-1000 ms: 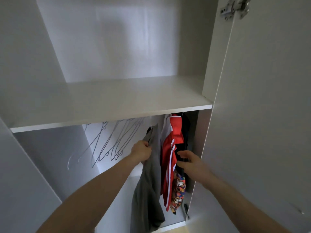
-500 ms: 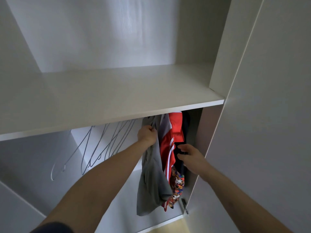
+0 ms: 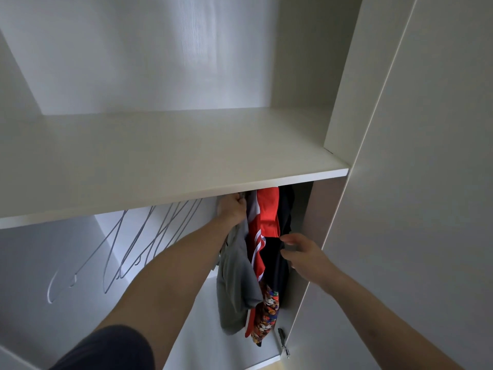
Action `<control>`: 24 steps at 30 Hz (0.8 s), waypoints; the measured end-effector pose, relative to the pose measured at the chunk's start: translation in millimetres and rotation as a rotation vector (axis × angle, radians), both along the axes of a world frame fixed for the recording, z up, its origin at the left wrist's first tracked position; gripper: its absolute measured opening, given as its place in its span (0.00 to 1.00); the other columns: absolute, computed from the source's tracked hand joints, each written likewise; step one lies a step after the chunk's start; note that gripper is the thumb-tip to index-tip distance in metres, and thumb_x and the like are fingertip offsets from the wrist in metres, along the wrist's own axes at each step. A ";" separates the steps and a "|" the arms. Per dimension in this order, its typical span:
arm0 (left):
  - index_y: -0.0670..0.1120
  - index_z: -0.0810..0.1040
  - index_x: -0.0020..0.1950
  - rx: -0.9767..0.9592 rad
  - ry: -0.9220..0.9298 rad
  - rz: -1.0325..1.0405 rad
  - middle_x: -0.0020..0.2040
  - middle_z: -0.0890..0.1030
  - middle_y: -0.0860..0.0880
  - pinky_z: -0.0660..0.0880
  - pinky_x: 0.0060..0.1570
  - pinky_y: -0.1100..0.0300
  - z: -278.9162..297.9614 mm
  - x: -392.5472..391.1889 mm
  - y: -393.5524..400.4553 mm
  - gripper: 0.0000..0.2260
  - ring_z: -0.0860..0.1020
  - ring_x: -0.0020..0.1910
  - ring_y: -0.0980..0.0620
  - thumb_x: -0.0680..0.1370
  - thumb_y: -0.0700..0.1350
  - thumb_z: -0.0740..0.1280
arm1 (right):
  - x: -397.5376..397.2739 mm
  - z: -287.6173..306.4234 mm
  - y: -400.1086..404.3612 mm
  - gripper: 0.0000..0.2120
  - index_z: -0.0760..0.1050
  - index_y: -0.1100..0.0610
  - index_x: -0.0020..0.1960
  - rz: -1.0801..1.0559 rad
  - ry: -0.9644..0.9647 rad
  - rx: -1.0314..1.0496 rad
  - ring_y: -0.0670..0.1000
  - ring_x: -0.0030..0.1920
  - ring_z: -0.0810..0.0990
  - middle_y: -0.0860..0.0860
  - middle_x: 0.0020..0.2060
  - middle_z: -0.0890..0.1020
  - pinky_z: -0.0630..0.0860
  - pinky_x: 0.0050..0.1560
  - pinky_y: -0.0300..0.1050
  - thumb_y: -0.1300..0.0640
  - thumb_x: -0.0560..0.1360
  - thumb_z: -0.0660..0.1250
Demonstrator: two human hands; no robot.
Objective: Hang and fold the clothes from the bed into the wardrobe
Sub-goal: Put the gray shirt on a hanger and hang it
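Observation:
Inside the white wardrobe, a grey garment (image 3: 234,287) hangs down from my left hand (image 3: 230,208), which grips its top right under the shelf (image 3: 170,166); the rail and the hanger's hook are hidden by the shelf. To its right hang a red and white jacket (image 3: 266,217), a dark garment (image 3: 278,263) and a colourful patterned piece (image 3: 268,316). My right hand (image 3: 301,253) pinches the dark garment at mid height and holds it towards the right wall.
Several empty wire hangers (image 3: 138,244) hang to the left of my left hand. The open wardrobe door (image 3: 426,209) stands close on the right, with a hinge (image 3: 282,340) low on the side wall. The wide shelf above is bare.
My left hand has risen with the grey garment from mid compartment up to just under the shelf. My right hand stays on the dark garment. The camera has tilted upward.

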State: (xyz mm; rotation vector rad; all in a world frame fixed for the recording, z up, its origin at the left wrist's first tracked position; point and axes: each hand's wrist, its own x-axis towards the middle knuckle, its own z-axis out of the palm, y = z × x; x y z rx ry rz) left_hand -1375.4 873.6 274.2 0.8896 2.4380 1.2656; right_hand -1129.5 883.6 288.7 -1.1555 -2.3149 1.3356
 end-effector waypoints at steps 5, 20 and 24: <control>0.41 0.75 0.50 -0.104 0.024 -0.016 0.48 0.78 0.41 0.70 0.47 0.58 -16.1 -8.6 7.4 0.05 0.79 0.49 0.44 0.83 0.40 0.61 | 6.2 -4.9 9.1 0.20 0.71 0.55 0.74 0.007 0.020 -0.018 0.55 0.61 0.81 0.52 0.74 0.72 0.78 0.58 0.44 0.60 0.83 0.65; 0.39 0.81 0.58 -0.097 -0.085 -0.062 0.53 0.83 0.41 0.76 0.49 0.56 -54.2 14.9 -21.7 0.15 0.81 0.49 0.45 0.86 0.49 0.61 | -12.8 -30.8 20.7 0.15 0.77 0.50 0.65 0.057 0.004 -0.081 0.47 0.40 0.82 0.40 0.52 0.78 0.77 0.38 0.35 0.61 0.81 0.68; 0.45 0.78 0.62 -0.005 -0.104 -0.009 0.59 0.78 0.47 0.78 0.48 0.63 -75.6 19.8 -80.0 0.10 0.82 0.50 0.49 0.83 0.47 0.67 | -25.4 -38.9 8.0 0.15 0.79 0.46 0.54 0.055 0.034 -0.181 0.58 0.44 0.79 0.53 0.52 0.81 0.76 0.48 0.52 0.66 0.79 0.68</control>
